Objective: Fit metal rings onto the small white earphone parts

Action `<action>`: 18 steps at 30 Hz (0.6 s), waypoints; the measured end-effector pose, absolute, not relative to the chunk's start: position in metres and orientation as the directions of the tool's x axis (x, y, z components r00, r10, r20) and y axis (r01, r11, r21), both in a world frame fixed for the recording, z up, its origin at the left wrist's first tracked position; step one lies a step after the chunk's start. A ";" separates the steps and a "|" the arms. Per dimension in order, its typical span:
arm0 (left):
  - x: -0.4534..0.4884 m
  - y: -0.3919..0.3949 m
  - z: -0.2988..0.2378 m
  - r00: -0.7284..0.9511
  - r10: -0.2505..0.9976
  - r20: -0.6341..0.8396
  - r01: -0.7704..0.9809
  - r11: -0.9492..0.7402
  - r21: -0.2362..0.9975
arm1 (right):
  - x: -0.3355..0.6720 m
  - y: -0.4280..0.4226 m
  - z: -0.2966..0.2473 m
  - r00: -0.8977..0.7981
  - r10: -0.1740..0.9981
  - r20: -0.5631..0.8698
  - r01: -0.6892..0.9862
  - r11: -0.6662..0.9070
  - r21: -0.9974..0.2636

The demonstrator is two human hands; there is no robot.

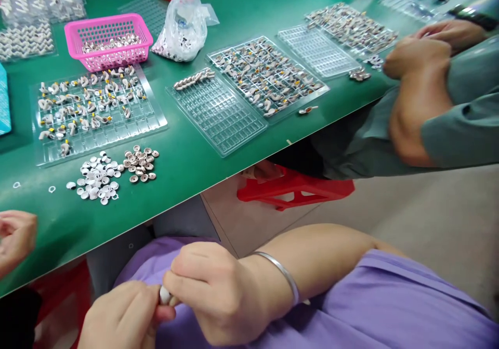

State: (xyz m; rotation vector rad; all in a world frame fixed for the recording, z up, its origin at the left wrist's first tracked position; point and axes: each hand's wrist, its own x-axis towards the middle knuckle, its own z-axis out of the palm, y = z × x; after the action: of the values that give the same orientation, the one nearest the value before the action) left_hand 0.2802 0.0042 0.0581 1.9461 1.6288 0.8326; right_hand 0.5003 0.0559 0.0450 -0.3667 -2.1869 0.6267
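Over my lap, my left hand (120,315) and my right hand (218,292) meet with closed fingers. Pinched between their fingertips is a small white rounded part (164,295), mostly covered by the fingers. On the green table (187,177) beyond them lie a pile of white round caps (97,177) and a smaller pile of beige cup-shaped pieces (140,163). Behind these piles a clear plastic tray (154,123) holds rows of curved beige parts with yellow bits.
A pink basket (109,61) of small parts and a plastic bag (183,32) stand farther back. More trays (222,115) lie to the right. A co-worker's hands (424,50) are at the right, another's hand (17,240) at the left. A red stool (300,185) stands below.
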 end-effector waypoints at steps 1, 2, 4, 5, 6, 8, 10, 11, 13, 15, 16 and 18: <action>0.293 -0.003 0.063 0.201 0.967 0.157 0.682 -0.253 0.686 | 0.500 0.059 0.043 -0.635 0.449 0.629 0.047 0.835 -0.549; 0.303 -0.005 0.067 0.370 0.911 0.180 0.651 -0.393 0.649 | 0.499 0.062 0.041 -0.647 0.442 0.621 0.051 0.838 -0.543; 0.313 -0.001 0.070 0.366 0.894 0.258 0.693 -0.447 0.566 | 0.498 0.070 0.036 -0.668 0.433 0.605 0.081 0.851 -0.519; 0.314 0.003 0.069 0.349 0.893 0.285 0.706 -0.450 0.546 | 0.497 0.074 0.033 -0.670 0.427 0.607 0.099 0.862 -0.498; 0.313 0.008 0.067 0.329 0.898 0.294 0.722 -0.439 0.535 | 0.496 0.078 0.030 -0.666 0.419 0.617 0.114 0.875 -0.471; 0.307 0.015 0.062 0.302 0.905 0.300 0.733 -0.422 0.533 | 0.496 0.085 0.026 -0.653 0.387 0.651 0.125 0.903 -0.411; 0.302 0.017 0.057 0.286 0.905 0.317 0.734 -0.419 0.535 | 0.496 0.090 0.026 -0.645 0.329 0.690 0.112 0.934 -0.340; 0.300 0.016 0.056 0.278 0.902 0.331 0.731 -0.422 0.537 | 0.497 0.091 0.027 -0.637 0.296 0.712 0.103 0.948 -0.302; 0.299 0.013 0.053 0.271 0.896 0.353 0.722 -0.431 0.541 | 0.497 0.093 0.031 -0.606 0.230 0.761 0.092 0.971 -0.220; 0.299 0.011 0.050 0.267 0.892 0.364 0.707 -0.438 0.555 | 0.497 0.094 0.033 -0.564 0.181 0.806 0.097 0.983 -0.153; 0.298 0.011 0.049 0.267 0.890 0.369 0.696 -0.443 0.566 | 0.497 0.094 0.034 -0.547 0.166 0.821 0.100 0.986 -0.132; 0.297 0.011 0.045 0.265 0.889 0.372 0.671 -0.447 0.591 | 0.496 0.095 0.033 -0.524 0.140 0.840 0.107 0.989 -0.099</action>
State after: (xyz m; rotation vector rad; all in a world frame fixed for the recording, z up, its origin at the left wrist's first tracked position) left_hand 0.2972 0.0110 0.0452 2.2262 1.4309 0.9764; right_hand 0.4965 0.0947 0.0329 -0.1723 -2.1267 0.0423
